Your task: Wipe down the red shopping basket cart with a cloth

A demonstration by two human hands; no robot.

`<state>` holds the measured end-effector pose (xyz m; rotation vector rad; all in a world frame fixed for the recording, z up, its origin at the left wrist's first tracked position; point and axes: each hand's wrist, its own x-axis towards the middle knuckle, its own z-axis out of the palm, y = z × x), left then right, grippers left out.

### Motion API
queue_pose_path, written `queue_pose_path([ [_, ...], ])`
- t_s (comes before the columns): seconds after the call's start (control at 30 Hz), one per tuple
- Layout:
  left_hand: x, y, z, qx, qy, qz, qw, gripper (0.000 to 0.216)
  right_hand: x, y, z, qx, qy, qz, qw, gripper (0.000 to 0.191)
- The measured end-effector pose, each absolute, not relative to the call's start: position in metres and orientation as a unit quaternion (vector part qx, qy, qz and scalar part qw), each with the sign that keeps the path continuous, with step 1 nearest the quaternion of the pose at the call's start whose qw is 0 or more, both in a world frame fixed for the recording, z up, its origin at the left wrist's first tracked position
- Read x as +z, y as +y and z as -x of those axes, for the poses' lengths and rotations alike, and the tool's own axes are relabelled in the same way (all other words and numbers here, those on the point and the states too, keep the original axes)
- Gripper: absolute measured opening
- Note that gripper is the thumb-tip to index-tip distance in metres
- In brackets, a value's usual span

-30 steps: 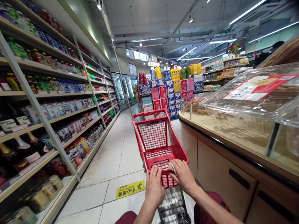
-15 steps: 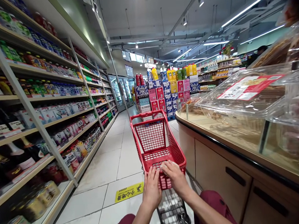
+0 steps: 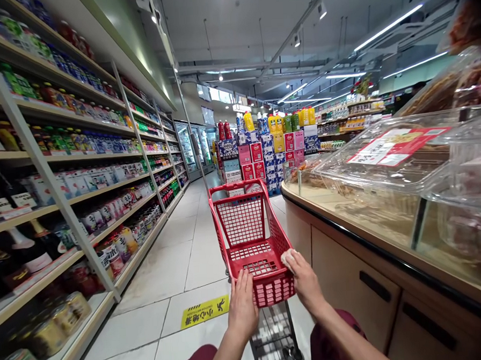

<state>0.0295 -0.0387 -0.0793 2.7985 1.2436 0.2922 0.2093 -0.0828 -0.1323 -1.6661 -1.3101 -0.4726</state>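
Observation:
A red plastic shopping cart (image 3: pixel 242 217) with a grid-like basket stands right in front of me. My left hand (image 3: pixel 243 306) rests on the left part of its near rim, fingers stretched out flat. At the near right corner, my right hand (image 3: pixel 304 281) presses a crumpled white wipe (image 3: pixel 288 257) against the basket's side rim, fingers closed over it. Whether the wipe is cloth or paper I cannot tell. Below the basket, the cart's dark lower frame and a wheel (image 3: pixel 293 355) show between my knees.
Shelves of drinks (image 3: pixel 92 196) line the left side. A counter (image 3: pixel 340 239) with clear plastic food boxes (image 3: pixel 395 145) runs close along the right. Ahead stand stacked cartons (image 3: pixel 263 157) topped with bottles. A yellow floor sign (image 3: pixel 205 312) lies left of the cart.
My right hand has slid rightward with the wipe from the near rim's middle to the right corner. My left hand stays at the rim, and the view has shifted slightly.

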Motion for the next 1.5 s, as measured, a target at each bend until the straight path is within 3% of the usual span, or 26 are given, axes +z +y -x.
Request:
queue_pose_path([
  [0.23,-0.081,-0.036,-0.027,0.097,0.402,-0.91,0.038,0.07,-0.089,-0.083,-0.191,-0.053,-0.537,0.643,0.543,0.044],
  [0.4,-0.078,-0.041,-0.029,0.107,0.407,-0.906,0.037,0.069,-0.108,-0.089,-0.223,-0.169,-0.528,0.707,0.44,0.033],
  [0.53,-0.08,-0.041,-0.032,0.109,0.407,-0.906,0.046,0.071,-0.137,-0.079,-0.2,-0.249,-0.543,0.679,0.427,0.045],
  [0.63,-0.079,-0.038,-0.031,0.108,0.405,-0.906,0.055,0.072,-0.137,-0.069,-0.177,-0.24,-0.595,0.649,0.41,0.055],
  [0.8,-0.079,-0.036,-0.03,0.1,0.395,-0.911,0.062,0.072,-0.129,-0.073,-0.192,-0.198,-0.609,0.68,0.356,0.05],
  [1.03,-0.086,-0.041,-0.038,0.1,0.382,-0.917,0.057,0.078,-0.147,-0.082,-0.199,-0.208,-0.492,0.709,0.46,0.052],
  [1.27,-0.091,-0.04,-0.033,0.105,0.379,-0.919,0.025,0.078,-0.135,-0.081,-0.203,-0.198,-0.592,0.669,0.404,0.05],
  [1.37,-0.096,-0.04,-0.034,0.12,0.39,-0.913,0.008,0.081,-0.138,-0.088,-0.218,-0.224,-0.528,0.707,0.413,0.054],
  [1.5,-0.099,-0.041,-0.037,0.114,0.386,-0.915,-0.001,0.082,-0.149,-0.086,-0.197,-0.245,-0.574,0.646,0.439,0.056],
])
